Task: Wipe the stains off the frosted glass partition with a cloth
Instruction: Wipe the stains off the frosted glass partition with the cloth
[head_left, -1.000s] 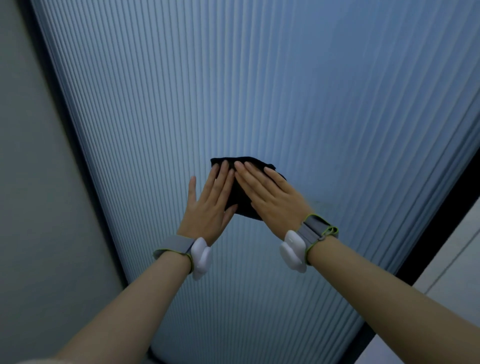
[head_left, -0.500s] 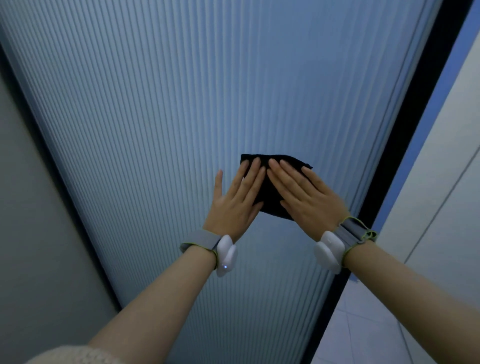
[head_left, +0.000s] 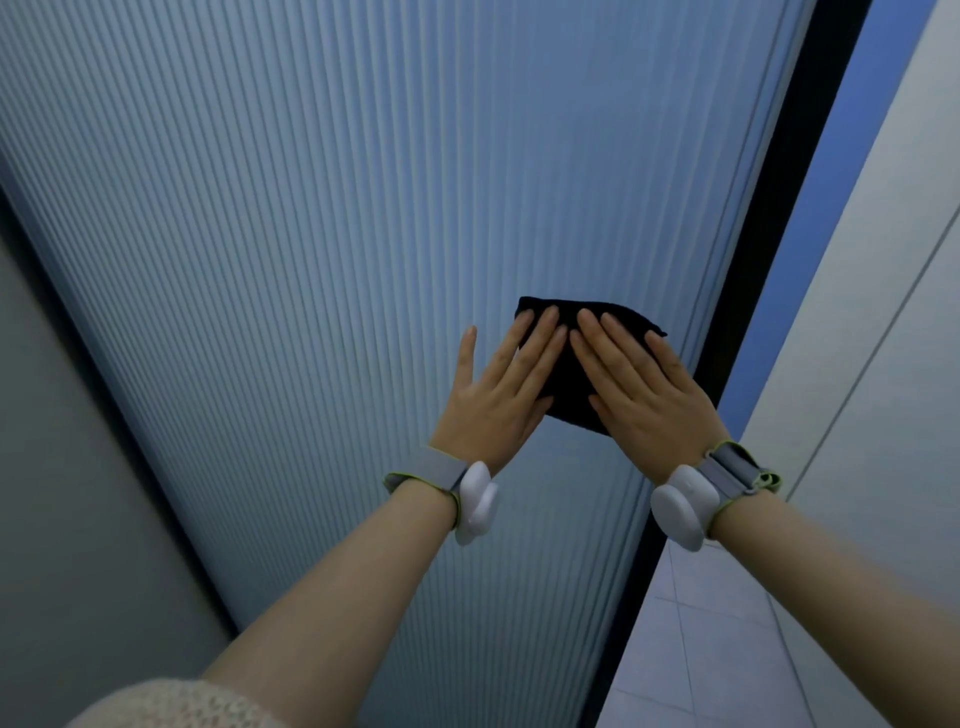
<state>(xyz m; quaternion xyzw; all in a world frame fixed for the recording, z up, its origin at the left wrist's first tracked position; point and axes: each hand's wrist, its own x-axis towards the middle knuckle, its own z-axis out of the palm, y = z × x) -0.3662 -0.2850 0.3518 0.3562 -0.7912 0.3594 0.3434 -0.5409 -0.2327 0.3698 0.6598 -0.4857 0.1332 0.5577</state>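
Note:
A ribbed frosted glass partition (head_left: 363, 234) fills most of the view and glows pale blue. A small black cloth (head_left: 566, 384) lies flat against it near its right edge. My left hand (head_left: 493, 400) presses the cloth's left part with flat fingers, thumb spread out on the bare glass. My right hand (head_left: 644, 395) lies flat over the cloth's right part. Both palms hide much of the cloth. I cannot make out any stains on the glass.
A black frame strip (head_left: 779, 249) borders the glass on the right, just beside my right hand. Beyond it stand a blue gap (head_left: 852, 171) and a pale grey tiled wall (head_left: 883, 415). A grey wall (head_left: 67, 493) and dark frame edge bound the left side.
Both hands have slid the cloth to the right across the glass, from the pane's middle to close by the black right frame. The view has swung right too, revealing the tiled wall.

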